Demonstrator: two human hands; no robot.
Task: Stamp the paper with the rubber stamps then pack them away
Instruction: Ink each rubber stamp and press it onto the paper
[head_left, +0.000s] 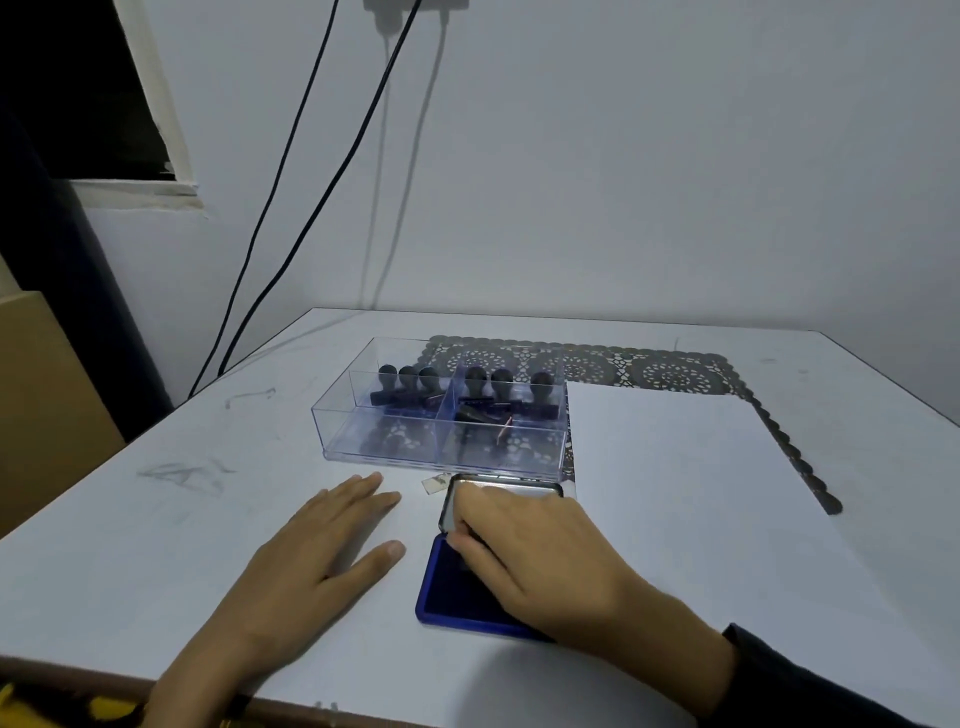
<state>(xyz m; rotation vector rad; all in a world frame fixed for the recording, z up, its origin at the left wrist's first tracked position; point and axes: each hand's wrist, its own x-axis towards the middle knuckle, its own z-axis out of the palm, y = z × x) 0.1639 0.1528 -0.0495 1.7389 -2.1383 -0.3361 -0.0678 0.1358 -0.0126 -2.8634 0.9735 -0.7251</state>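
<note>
A blue ink pad (451, 592) lies open on the white table near the front edge, its lid (511, 486) raised at the far side. My right hand (540, 561) lies over the pad with fingers curled round the lid's lower left edge; what is under the palm is hidden. My left hand (322, 561) rests flat on the table to the left of the pad, fingers straight. Several dark rubber stamps (475, 382) stand in a clear compartment box (337, 434) behind the pad. A blank white paper (675, 467) lies to the right.
A dark lace mat (675, 371) lies under the paper and the box. A small scrap (434, 483) sits between the box and the pad. Black cables (291, 208) hang down the wall at the back left. A brown board (47, 415) stands left of the table.
</note>
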